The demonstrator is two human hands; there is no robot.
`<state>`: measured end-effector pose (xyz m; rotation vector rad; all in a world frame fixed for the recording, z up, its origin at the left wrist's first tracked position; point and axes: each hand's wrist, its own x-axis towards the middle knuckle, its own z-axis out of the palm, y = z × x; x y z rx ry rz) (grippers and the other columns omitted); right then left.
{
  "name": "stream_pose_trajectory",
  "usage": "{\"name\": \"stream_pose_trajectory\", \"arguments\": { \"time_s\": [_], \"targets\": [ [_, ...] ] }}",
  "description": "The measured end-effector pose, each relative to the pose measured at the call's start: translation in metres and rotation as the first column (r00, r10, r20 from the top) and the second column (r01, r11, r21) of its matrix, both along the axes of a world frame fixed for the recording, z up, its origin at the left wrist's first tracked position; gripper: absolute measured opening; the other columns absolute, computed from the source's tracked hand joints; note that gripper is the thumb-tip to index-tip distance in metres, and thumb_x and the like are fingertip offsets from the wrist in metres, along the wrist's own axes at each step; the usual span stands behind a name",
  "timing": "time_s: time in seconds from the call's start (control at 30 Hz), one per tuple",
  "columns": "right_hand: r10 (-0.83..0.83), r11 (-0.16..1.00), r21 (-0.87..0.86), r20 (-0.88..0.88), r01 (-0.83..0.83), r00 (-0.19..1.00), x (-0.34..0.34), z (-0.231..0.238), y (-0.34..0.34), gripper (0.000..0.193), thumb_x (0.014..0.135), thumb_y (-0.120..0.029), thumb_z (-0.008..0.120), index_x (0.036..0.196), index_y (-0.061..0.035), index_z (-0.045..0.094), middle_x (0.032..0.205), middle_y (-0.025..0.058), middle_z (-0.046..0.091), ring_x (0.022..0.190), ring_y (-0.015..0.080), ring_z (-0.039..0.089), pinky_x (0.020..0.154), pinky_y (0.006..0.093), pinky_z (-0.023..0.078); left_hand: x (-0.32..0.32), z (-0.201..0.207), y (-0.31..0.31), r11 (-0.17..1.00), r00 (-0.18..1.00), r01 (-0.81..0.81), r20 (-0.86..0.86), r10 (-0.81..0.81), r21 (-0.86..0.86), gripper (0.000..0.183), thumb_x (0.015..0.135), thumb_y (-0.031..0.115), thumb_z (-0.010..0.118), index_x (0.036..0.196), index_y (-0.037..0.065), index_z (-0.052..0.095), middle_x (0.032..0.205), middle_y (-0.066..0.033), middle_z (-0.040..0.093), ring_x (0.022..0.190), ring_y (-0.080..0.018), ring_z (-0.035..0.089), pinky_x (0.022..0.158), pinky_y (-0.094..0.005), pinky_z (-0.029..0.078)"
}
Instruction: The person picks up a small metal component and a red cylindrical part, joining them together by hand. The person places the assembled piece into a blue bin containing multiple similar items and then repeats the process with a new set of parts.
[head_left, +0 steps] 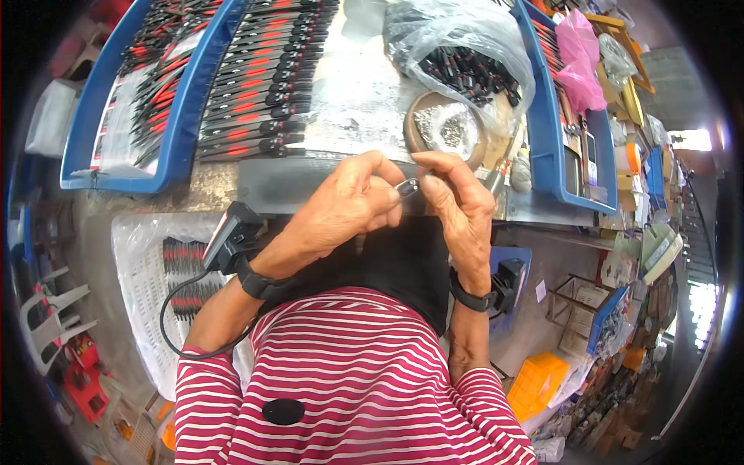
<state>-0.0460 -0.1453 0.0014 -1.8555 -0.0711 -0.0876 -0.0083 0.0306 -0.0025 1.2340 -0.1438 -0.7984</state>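
Over the table's front edge, my left hand [349, 200] pinches a small dark piece with shiny dots on its end [408, 187]. The thumb and fingertips of my right hand [465, 205] are closed together just right of that end. Whatever they hold, if anything, is too small to make out. Beyond my right hand sits a round brown dish [414, 133] with many tiny silvery parts [449, 128]. Behind it, a clear plastic bag [415, 31] lies open, full of small black parts [469, 74]. Slim black-and-red pieces [252, 101] lie in a row to the left.
A blue tray [174, 151] with more black-and-red pieces stands at the left, another blue tray [549, 155] at the right. A grey tool tip [494, 180] lies beside the dish. Below the table, left, a plastic-lined container [139, 263] holds similar pieces. An orange crate [539, 384] sits lower right.
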Motion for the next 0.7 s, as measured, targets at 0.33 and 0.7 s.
{"name": "stream_pose_trajectory", "arguments": {
  "time_s": [0.33, 0.7],
  "targets": [
    [0.389, 0.774, -0.619, 0.301, -0.132, 0.871, 0.010, 0.012, 0.020, 0.033, 0.062, 0.002, 0.072, 0.093, -0.0049, 0.064, 0.096, 0.0095, 0.058, 0.087, 0.0283, 0.054, 0.075, 0.0365, 0.044, -0.001, -0.004, 0.032, 0.994, 0.987, 0.047, 0.150, -0.062, 0.102, 0.028, 0.081, 0.005, 0.046, 0.107, -0.005, 0.045, 0.064, -0.0057, 0.056, 0.055, -0.0115, 0.049, 0.051, -0.0272, 0.040],
    [0.463, 0.780, -0.604, 0.380, -0.165, 0.801, 0.024, 0.006, 0.045, 0.030, 0.064, 0.008, 0.066, 0.092, 0.0001, 0.058, 0.087, 0.0118, 0.057, 0.075, 0.0306, 0.056, 0.062, 0.0380, 0.044, -0.001, 0.010, 0.058, 0.866, 0.613, -0.266, 0.768, -0.187, 0.423, 0.027, 0.078, 0.000, 0.059, 0.105, -0.002, 0.056, 0.089, -0.0168, 0.065, 0.082, -0.0378, 0.063, 0.071, -0.0385, 0.049]
  ]
}}
